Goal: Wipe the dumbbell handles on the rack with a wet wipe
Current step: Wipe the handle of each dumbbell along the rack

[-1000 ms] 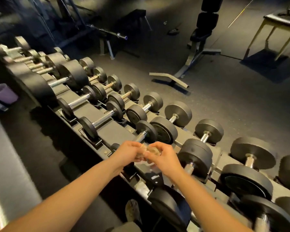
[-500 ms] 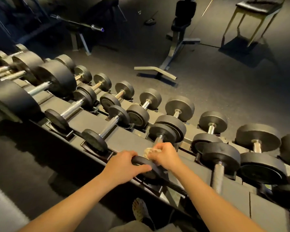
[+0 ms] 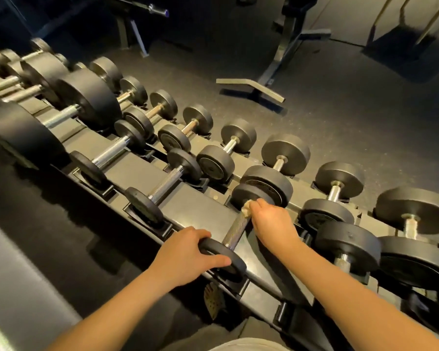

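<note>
Rolling worries me if left fingers [image 3: 202,234] clamped on the near plate [image 3: 235,262] slacken while right fingers [image 3: 261,202] pinch the wipe [image 3: 246,208] onto the handle [image 3: 235,233].

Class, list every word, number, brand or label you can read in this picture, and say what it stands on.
No text here can be read.
Faint marks on the dumbbell end plates: too dim and blurred to read.
The wet wipe in the right hand and the rack: no print shows.
</note>
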